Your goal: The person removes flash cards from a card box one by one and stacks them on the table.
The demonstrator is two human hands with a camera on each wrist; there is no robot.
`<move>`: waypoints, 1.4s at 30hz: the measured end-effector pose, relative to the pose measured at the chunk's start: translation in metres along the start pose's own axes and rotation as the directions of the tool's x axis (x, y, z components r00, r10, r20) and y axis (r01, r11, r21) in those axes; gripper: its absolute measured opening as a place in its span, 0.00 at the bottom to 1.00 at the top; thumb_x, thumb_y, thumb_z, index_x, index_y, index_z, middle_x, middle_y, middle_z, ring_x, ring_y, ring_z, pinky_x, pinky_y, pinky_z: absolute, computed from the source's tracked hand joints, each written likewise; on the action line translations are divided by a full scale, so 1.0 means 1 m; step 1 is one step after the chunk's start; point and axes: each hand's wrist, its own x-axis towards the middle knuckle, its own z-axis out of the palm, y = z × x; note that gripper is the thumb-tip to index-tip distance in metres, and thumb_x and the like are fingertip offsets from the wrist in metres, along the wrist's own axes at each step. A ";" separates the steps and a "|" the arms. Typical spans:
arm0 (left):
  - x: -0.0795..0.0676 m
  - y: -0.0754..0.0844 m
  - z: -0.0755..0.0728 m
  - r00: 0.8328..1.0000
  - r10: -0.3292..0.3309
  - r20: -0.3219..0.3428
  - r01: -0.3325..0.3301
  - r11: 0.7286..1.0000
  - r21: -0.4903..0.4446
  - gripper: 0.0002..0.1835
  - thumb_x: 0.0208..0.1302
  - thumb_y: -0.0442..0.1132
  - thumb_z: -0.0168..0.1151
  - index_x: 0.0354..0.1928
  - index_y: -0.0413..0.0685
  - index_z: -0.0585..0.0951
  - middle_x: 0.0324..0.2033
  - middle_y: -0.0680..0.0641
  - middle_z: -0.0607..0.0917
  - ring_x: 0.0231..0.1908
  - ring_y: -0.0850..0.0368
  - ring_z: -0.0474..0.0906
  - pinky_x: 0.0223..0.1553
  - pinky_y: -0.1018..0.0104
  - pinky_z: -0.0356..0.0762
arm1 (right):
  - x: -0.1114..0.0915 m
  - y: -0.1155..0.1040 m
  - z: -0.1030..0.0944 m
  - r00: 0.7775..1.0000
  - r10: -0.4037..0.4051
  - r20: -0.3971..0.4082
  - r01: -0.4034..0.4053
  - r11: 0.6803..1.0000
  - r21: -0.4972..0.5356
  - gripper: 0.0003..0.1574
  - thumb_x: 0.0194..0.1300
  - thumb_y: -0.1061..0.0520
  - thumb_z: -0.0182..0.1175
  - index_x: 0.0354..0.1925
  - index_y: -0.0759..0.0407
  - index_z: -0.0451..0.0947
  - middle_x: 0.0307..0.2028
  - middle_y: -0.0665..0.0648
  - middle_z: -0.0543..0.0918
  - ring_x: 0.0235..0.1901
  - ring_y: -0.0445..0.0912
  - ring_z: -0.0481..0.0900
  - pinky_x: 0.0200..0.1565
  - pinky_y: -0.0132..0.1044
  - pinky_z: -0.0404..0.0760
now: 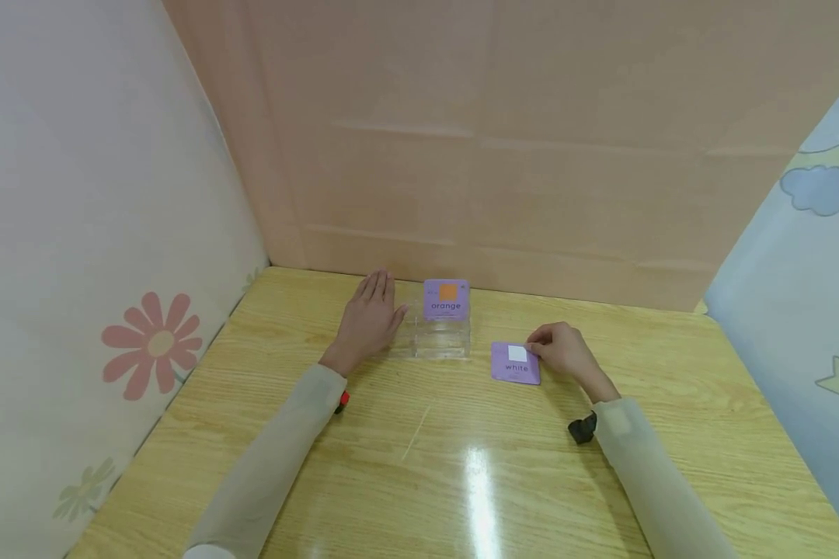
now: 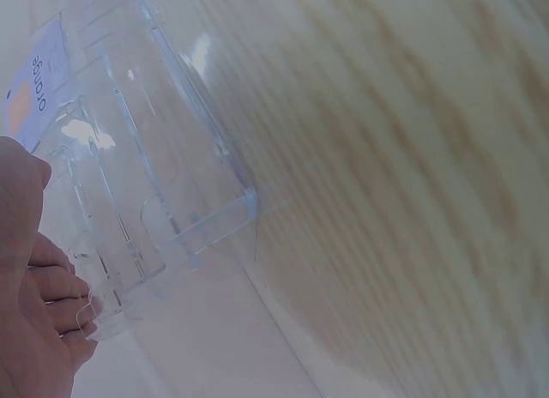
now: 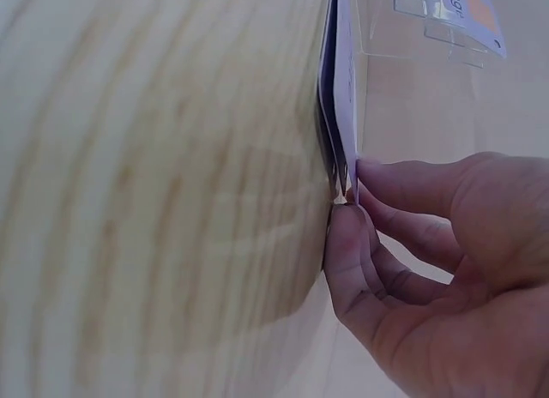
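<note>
My left hand (image 1: pixel 372 317) lies beside the clear plastic tiered stand (image 1: pixel 442 341), its fingers straight and its thumb toward the stand. In the left wrist view the fingers of the left hand (image 2: pixel 43 304) are at the stand's (image 2: pixel 202 231) end. A purple card reading "orange" (image 1: pixel 446 300) stands upright in the stand's back tier. To the right of the stand, a purple card reading "white" (image 1: pixel 516 371) tops a thin stack on the table. My right hand (image 1: pixel 561 349) pinches its upper right corner. Edge-on in the right wrist view, the card (image 3: pixel 346 89) parts slightly from those beneath.
The wooden table (image 1: pixel 363 481) reaches back to a tan paper backdrop (image 1: pixel 475 155). Walls with a flower print (image 1: pixel 157 344) on the left and a cloud print (image 1: pixel 816 190) on the right flank it. A dark wrist device (image 1: pixel 583 428) sits at the right sleeve.
</note>
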 end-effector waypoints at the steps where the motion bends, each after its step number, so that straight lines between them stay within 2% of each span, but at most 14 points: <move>1: 0.000 0.000 -0.001 1.000 0.000 0.004 0.000 1.000 0.001 0.39 0.85 0.56 0.39 0.79 0.28 0.58 0.79 0.31 0.63 0.81 0.39 0.59 0.84 0.49 0.55 | 0.000 0.000 0.000 1.000 -0.001 0.000 0.001 1.000 -0.003 0.14 0.75 0.58 0.63 0.49 0.66 0.87 0.48 0.67 0.89 0.44 0.54 0.83 0.48 0.47 0.82; 12: 0.001 0.000 0.000 1.000 -0.010 0.017 0.010 1.000 0.016 0.39 0.85 0.58 0.38 0.79 0.29 0.59 0.79 0.32 0.63 0.81 0.40 0.59 0.83 0.49 0.56 | 0.001 0.002 -0.002 1.000 -0.021 -0.011 0.021 1.000 0.001 0.14 0.73 0.57 0.64 0.48 0.66 0.87 0.45 0.65 0.90 0.43 0.53 0.84 0.46 0.45 0.82; 23: 0.002 0.000 0.000 1.000 -0.001 0.007 0.000 1.000 0.013 0.39 0.85 0.57 0.38 0.79 0.28 0.58 0.78 0.31 0.64 0.81 0.40 0.60 0.83 0.50 0.57 | 0.001 -0.003 -0.007 1.000 -0.010 0.009 0.010 1.000 0.006 0.22 0.77 0.49 0.61 0.53 0.67 0.86 0.49 0.67 0.89 0.45 0.54 0.83 0.45 0.44 0.81; 34: 0.000 0.000 0.002 1.000 -0.014 0.015 0.014 1.000 0.014 0.39 0.85 0.58 0.39 0.79 0.29 0.60 0.79 0.32 0.64 0.81 0.40 0.59 0.83 0.50 0.56 | -0.002 -0.006 -0.007 0.996 -0.068 -0.051 0.070 0.997 0.037 0.20 0.77 0.49 0.60 0.51 0.64 0.87 0.46 0.65 0.90 0.44 0.54 0.85 0.40 0.37 0.80; 38: 0.001 0.000 0.002 1.000 -0.013 0.008 0.013 1.000 0.014 0.39 0.85 0.57 0.39 0.79 0.29 0.60 0.79 0.32 0.64 0.81 0.40 0.59 0.84 0.50 0.56 | -0.003 -0.011 -0.008 0.993 -0.087 -0.074 0.091 0.995 0.047 0.20 0.77 0.49 0.61 0.51 0.63 0.87 0.47 0.66 0.90 0.45 0.56 0.86 0.40 0.38 0.83; 42: 0.001 0.000 0.002 1.000 -0.013 0.009 0.013 1.000 0.018 0.39 0.85 0.58 0.38 0.79 0.29 0.60 0.79 0.32 0.63 0.81 0.40 0.59 0.84 0.50 0.56 | -0.003 -0.014 -0.009 0.992 -0.089 -0.087 0.094 0.994 0.055 0.21 0.77 0.48 0.61 0.52 0.62 0.87 0.49 0.66 0.90 0.48 0.58 0.87 0.45 0.44 0.85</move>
